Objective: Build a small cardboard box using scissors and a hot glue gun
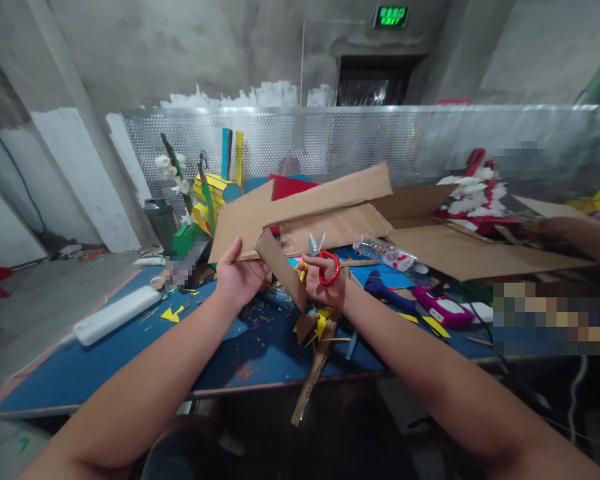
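**Scissors at the cardboard, fingers close by**

The left hand has its grip closed on the near edge of a cardboard strip, thumb on top and fingers underneath, and holds it up above the blue bench. The strip juts down from a larger cardboard sheet that leans across the clutter behind. The right hand has its grip wrapped through the red handles of the scissors. The blades point upward, slightly parted, just beside the strip's far edge.

As I judge it, the main risk is the short gap between the blades and the left fingers: a slip on stiff board could bring the points toward them. The strip is held at one end only, so it may bend or twist under the blades and tear raggedly. The big sheet rests loosely and could slide. Yellow scraps, a blue glue gun and a co-worker's arm crowd the bench nearby, so there is little room to put things down.
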`<state>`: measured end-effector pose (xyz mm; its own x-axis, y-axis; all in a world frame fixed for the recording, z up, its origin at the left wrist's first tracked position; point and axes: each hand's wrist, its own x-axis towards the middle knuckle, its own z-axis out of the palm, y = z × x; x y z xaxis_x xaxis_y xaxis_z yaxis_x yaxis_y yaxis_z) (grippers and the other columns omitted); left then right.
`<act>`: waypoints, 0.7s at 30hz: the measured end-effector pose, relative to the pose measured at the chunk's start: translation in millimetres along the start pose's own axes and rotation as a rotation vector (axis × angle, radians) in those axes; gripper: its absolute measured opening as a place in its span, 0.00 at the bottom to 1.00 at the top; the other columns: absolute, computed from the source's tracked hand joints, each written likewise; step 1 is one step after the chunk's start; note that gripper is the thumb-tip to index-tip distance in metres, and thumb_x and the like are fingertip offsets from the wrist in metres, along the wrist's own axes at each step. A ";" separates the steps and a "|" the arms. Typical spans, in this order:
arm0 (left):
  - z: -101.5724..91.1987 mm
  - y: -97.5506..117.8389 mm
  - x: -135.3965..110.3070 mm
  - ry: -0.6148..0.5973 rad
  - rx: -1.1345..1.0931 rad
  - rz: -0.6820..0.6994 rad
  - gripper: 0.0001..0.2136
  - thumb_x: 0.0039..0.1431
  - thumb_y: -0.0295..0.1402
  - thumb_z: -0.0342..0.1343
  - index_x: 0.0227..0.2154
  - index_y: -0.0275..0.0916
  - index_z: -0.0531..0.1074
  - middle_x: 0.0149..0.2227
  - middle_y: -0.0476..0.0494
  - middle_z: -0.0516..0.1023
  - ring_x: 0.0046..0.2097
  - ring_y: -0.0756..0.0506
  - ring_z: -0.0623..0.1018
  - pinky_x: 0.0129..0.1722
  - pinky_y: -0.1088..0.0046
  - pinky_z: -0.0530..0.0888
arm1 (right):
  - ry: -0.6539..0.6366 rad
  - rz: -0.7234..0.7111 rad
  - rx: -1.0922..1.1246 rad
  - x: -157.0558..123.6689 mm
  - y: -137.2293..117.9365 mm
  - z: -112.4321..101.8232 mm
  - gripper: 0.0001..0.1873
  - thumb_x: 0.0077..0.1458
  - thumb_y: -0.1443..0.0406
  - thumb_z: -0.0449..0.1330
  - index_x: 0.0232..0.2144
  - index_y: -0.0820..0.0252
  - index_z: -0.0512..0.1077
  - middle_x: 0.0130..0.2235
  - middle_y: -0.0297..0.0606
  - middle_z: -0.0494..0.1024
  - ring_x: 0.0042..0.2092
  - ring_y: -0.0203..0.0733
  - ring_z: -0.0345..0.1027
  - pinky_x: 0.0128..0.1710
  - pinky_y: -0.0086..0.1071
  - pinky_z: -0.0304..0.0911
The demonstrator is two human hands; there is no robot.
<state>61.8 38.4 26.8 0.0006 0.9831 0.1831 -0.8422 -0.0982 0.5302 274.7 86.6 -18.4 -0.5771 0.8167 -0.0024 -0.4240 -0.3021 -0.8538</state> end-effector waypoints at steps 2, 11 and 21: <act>-2.9 -0.3 2.2 -0.005 0.018 -0.003 0.20 0.75 0.38 0.51 0.62 0.37 0.78 0.43 0.40 0.91 0.41 0.40 0.90 0.53 0.59 0.85 | -0.028 0.045 -0.034 -5.1 0.2 4.5 0.12 0.56 0.59 0.72 0.37 0.57 0.75 0.31 0.38 0.85 0.34 0.45 0.84 0.37 0.33 0.81; -11.9 5.0 17.7 0.139 0.000 0.207 0.16 0.75 0.35 0.52 0.55 0.39 0.81 0.43 0.41 0.90 0.37 0.45 0.87 0.38 0.69 0.81 | 0.007 0.050 -0.152 -6.6 7.7 11.7 0.20 0.35 0.66 0.82 0.28 0.57 0.75 0.23 0.28 0.76 0.23 0.35 0.70 0.22 0.27 0.65; -32.0 21.3 47.0 0.349 0.028 0.377 0.11 0.73 0.36 0.51 0.40 0.39 0.78 0.30 0.48 0.84 0.32 0.47 0.84 0.40 0.72 0.80 | 0.034 -0.080 -0.219 -13.2 3.6 16.8 0.22 0.34 0.62 0.82 0.30 0.58 0.77 0.30 0.34 0.84 0.33 0.43 0.80 0.34 0.32 0.75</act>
<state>26.6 87.5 20.2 -0.4843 0.8712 0.0811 -0.7346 -0.4552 0.5031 269.0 66.4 -12.7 -0.5221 0.8511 0.0555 -0.3037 -0.1247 -0.9446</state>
